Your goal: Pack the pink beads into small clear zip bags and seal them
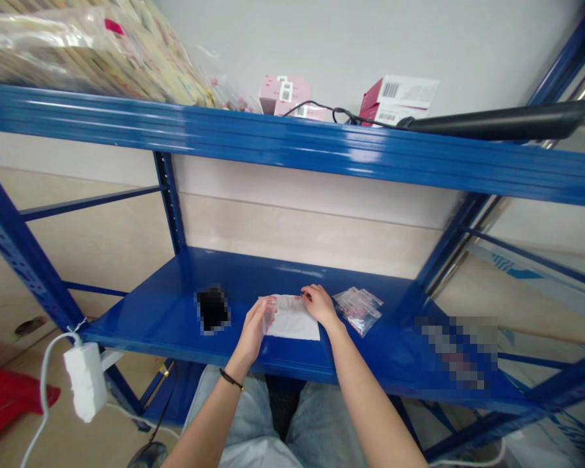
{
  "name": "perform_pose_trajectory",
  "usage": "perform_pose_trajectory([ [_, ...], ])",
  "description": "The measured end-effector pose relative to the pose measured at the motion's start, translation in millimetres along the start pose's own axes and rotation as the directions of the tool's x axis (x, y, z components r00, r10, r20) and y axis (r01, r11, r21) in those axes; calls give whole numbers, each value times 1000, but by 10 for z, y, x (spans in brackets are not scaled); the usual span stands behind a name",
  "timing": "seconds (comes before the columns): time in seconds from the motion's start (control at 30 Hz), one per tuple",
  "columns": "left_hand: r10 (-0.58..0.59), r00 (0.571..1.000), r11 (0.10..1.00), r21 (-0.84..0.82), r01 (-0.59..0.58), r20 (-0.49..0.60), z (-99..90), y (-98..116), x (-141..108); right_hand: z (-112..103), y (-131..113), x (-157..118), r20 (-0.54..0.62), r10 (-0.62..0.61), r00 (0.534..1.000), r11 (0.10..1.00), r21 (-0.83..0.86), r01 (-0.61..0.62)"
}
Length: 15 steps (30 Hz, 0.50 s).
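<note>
A white sheet [295,320], paper or cloth, lies on the blue shelf [273,361] in front of me. At the sheet's left edge, my left hand [257,322] is closed on a small clear plastic bag [269,315]. My right hand [319,304] rests over the sheet's upper right corner. Its fingertips are pinched together at a tiny dark and reddish item, too small to name. Just right of that hand lies a loose pile of small clear zip bags [358,309] with reddish contents.
A pixelated black object [213,309] lies left of the sheet, and a blurred-out patch [455,354] covers the shelf's right end. Above runs a blue beam [273,140] with boxes [400,97] and a black rod-like object [497,121]. A white power strip [85,380] hangs at left.
</note>
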State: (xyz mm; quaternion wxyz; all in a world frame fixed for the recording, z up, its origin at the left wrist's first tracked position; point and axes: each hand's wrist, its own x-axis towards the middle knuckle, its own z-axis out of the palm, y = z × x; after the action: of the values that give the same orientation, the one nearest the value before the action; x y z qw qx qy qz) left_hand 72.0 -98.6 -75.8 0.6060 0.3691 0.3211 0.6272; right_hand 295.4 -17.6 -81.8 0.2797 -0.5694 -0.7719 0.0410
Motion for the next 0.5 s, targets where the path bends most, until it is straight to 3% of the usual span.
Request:
perform_pose_trajectory([
  [0.3, -13, 1000, 1000, -9, 13, 0, -15, -28, 20, -74, -111, 14, -56, -15, 998, 996, 89, 20],
  [0.43, 23, 1000, 999, -41, -22, 18, -11, -27, 7, -254, -392, 25, -132, 3, 991, 985, 169, 19],
  [0.5, 37, 999, 997, -63, -34, 38, -9, -31, -2, -355, -619, 14, -130, -62, 990, 964, 249, 93],
])
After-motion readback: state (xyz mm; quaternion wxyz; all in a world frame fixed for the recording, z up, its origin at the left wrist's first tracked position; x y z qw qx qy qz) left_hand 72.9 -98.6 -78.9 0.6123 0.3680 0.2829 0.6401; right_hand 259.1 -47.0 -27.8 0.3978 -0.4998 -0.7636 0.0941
